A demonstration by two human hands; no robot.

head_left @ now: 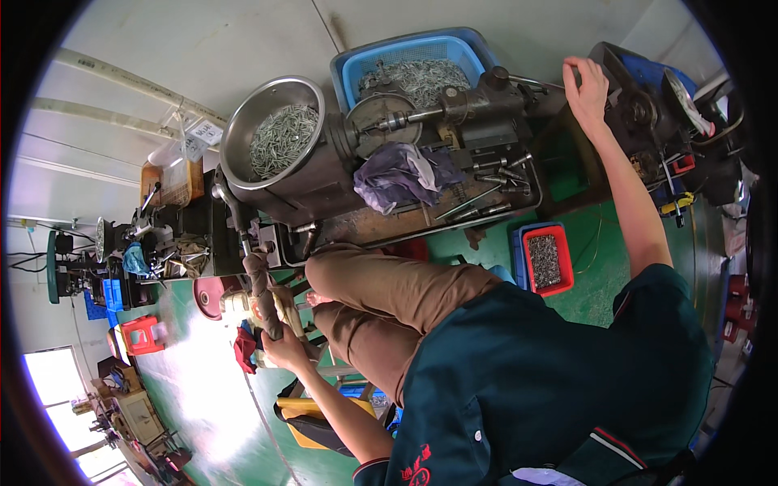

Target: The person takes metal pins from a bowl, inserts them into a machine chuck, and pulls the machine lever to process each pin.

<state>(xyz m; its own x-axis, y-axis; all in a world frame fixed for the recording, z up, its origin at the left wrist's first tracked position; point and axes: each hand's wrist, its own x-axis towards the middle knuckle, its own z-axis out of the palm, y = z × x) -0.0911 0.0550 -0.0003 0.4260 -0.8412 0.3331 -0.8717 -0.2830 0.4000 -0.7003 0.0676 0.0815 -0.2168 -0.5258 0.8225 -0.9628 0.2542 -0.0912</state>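
My left hand (284, 348) is wrapped round the lower end of a long lever (261, 287) bound in brown cloth, which comes down from the left end of a small bench lathe (478, 109). At the lathe's right end my right hand (587, 89) is raised, its fingers curled at the tip of a thin metal lever (539, 82). The palm side of that grip is hidden. A crumpled purple-grey rag (397, 178) lies on the lathe between my arms. Behind it a drill chuck (397, 121) points left.
A steel bowl (231, 134) of small metal pins stands on the lathe's left. Behind is a blue basket (350, 77) of similar parts. A red bin (563, 283) of small parts sits on the green floor. Other machines stand left and right; a yellow stool (312, 437) is beside me.
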